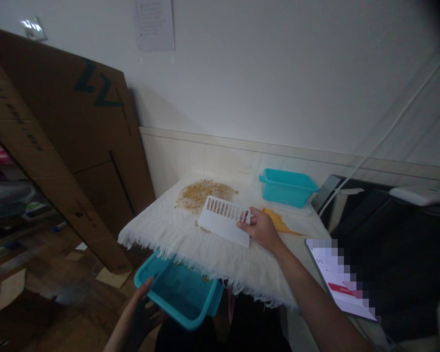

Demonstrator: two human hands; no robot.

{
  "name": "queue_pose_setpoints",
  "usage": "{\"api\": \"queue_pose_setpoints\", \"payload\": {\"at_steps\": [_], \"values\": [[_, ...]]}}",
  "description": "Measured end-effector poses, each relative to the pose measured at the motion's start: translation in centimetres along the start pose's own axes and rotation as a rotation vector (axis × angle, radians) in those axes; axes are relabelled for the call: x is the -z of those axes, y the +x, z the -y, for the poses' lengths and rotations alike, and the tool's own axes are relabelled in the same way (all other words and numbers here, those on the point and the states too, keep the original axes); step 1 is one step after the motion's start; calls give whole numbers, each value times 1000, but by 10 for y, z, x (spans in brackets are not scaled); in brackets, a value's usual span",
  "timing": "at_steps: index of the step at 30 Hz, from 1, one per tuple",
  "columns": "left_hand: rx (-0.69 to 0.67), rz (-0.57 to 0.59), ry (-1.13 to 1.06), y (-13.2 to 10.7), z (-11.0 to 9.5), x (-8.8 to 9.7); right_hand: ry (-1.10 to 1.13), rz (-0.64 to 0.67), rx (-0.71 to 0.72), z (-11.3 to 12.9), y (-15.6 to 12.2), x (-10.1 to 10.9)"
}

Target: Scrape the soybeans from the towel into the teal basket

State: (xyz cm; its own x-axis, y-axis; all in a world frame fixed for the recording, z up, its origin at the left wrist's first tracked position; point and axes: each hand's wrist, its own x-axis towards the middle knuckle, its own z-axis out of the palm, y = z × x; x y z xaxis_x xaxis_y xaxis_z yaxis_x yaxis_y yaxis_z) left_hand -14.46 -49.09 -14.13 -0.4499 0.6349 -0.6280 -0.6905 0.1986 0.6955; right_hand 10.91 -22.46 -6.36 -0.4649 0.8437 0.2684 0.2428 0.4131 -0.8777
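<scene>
My right hand [262, 229] grips the right edge of a white slotted scraper [223, 220] that rests on a white fringed cloth [190, 244] covering a small table. A pile of tan grains [201, 191] lies on the cloth just beyond the scraper, with a few loose grains near its left corner. My left hand [137, 313] holds a teal plastic bin [179, 293] below the table's front edge, its open top facing up and a few grains inside.
A second teal bin [288, 187] stands at the table's back right, with a yellow cloth [276, 221] in front of it. Large cardboard sheets [77, 146] lean at the left. A dark glossy surface [388, 244] and a printed card [341, 283] lie at the right.
</scene>
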Motion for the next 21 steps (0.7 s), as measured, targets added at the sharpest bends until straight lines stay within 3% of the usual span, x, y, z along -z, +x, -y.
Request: {"api": "queue_pose_setpoints", "payload": {"at_steps": [16, 21], "values": [[16, -19, -16, 12, 3, 8, 69, 23, 47, 7, -10, -19], [4, 4, -11, 3, 0, 4, 25, 52, 97, 10, -17, -25]]}}
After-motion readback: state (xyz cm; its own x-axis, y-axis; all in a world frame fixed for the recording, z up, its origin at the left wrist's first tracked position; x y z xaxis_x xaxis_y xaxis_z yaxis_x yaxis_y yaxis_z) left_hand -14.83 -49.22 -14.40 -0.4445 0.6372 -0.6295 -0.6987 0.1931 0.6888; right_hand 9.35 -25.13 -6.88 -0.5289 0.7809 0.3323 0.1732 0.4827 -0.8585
